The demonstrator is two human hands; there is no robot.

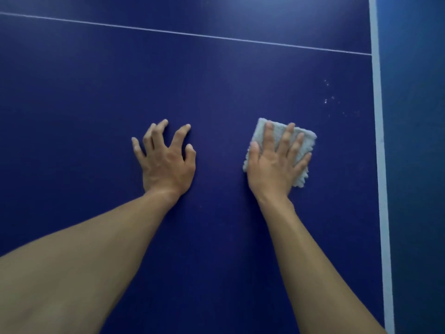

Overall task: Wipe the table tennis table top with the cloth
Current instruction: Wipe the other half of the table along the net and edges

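Lighter blue surface (419, 165) runs down rt side; few tiny white specks (327, 101) scattered nr it, upper rt.

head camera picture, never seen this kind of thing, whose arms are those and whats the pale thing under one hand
There is no machine here. The camera is worn on a person's head and looks forward and down, so the two bare arms coming up from the bottom edge are that person's own.

The dark blue surface is a table tennis table top. The thin white line runs across it, and the wider white stripe marks its edge on the right.

The right hand lies flat, pressing down on a pale folded cloth used for wiping. The left hand holds nothing; its spread fingers are propped on the table.

A few small white specks sit on the table beyond the cloth, near the edge stripe.
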